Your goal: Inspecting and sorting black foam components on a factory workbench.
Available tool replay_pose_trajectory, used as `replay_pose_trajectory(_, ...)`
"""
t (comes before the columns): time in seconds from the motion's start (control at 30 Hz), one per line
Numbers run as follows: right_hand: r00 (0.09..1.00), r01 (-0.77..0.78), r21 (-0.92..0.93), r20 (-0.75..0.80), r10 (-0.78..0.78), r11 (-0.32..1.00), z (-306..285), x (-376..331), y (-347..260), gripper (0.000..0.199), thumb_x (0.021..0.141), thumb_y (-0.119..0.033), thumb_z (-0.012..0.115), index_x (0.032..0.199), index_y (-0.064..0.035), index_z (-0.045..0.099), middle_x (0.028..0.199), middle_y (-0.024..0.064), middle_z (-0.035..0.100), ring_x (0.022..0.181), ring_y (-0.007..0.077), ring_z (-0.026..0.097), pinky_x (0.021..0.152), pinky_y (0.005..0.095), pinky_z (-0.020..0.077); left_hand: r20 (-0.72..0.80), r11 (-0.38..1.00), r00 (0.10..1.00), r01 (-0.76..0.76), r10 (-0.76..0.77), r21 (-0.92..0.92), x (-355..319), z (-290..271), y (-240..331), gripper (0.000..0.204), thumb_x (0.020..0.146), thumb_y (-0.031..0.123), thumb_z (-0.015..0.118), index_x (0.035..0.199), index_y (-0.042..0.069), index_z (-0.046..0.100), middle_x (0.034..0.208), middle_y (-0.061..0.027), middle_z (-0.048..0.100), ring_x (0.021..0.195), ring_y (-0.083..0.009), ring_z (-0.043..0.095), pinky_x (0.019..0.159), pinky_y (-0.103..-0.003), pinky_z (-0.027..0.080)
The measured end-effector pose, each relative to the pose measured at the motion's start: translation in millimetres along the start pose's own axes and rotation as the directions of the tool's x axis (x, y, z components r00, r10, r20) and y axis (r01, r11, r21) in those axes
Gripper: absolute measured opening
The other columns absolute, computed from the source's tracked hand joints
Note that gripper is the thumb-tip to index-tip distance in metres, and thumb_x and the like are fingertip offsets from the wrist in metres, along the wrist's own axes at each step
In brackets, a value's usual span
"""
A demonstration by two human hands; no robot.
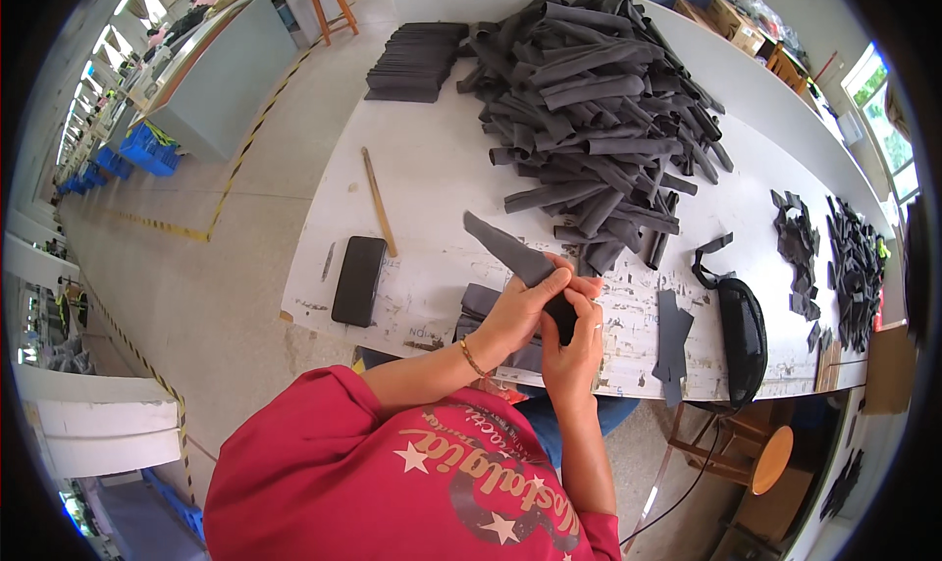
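The fingers of the left hand (518,311) and right hand (569,360) meet, both gripping a dark gray cloth piece (504,248); its narrow end sticks out past the left hand, up and to the left, above the tabletop (422,183). Just beside the left wrist, other folded cloths (478,302) lie near the front edge. To the left rest a black phone (359,281) and, beyond it, a wooden stick (379,204). Past the hands rises a big heap of rolled cloths (599,110), with a neat stack of flat cloths (417,63) left of it. To the right lie crossed strips (671,335), a black pouch (743,340), and farther off, two piles of scraps (797,252).
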State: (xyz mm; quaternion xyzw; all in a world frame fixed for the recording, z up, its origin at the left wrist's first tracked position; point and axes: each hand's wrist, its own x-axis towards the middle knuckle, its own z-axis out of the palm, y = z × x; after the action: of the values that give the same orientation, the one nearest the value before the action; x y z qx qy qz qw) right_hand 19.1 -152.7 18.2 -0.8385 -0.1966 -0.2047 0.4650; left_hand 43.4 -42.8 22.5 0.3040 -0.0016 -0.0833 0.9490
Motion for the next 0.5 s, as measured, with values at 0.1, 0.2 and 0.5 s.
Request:
replay_pose_trajectory(0.1, 0.997, 0.058, -0.211, 0.052, -0.048, 0.976, -8.6, -5.7, 0.3, 0.041, 0.077, 0.001, 0.071, 0.114, -0.0023, 0.054, 0.109, 0.0183, 0.056, 0.091, 0.0358, 0.057, 0.075, 0.0428, 0.048, -0.058, 0.993, 0.998, 0.027, -0.02, 0.113, 2.7, -2.7, 8.6, 0.021, 0.1, 0.024, 0.052, 0.096, 0.004, 0.053, 0.097, -0.0171, 0.07, 0.117, -0.0294, 0.058, 0.098, -0.041, 0.047)
replay_pose_trajectory(0.2, 0.989, 0.14, -0.171, 0.079, -0.128, 0.975, -15.8, -11.1, 2.9, 0.039, 0.077, 0.001, 0.072, 0.112, -0.0027, 0.054, 0.11, 0.0177, 0.055, 0.092, 0.0352, 0.057, 0.075, 0.0422, 0.0479, -0.025, 0.984, 0.999, 0.024, -0.02, 0.175, -1.8, 0.2, 8.0, 0.026, 0.099, 0.027, 0.053, 0.092, 0.002, 0.056, 0.1, -0.0184, 0.07, 0.115, -0.0287, 0.059, 0.098, -0.04, 0.046)
replay_pose_trajectory(0.5, 0.984, 0.0, -0.143, 0.175, 0.025, 0.99, -31.3, -8.3, -4.1, 0.032, 0.076, 0.0, 0.071, 0.104, -0.0015, 0.054, 0.102, 0.02, 0.057, 0.089, 0.0384, 0.058, 0.073, 0.0435, 0.0488, -0.018, 0.97, 0.997, -0.074, 0.08, 0.232, 0.8, 0.8, 17.8, 0.043, 0.098, 0.035, 0.054, 0.109, -0.005, 0.064, 0.11, -0.0134, 0.068, 0.101, -0.0171, 0.063, 0.09, -0.031, 0.049)
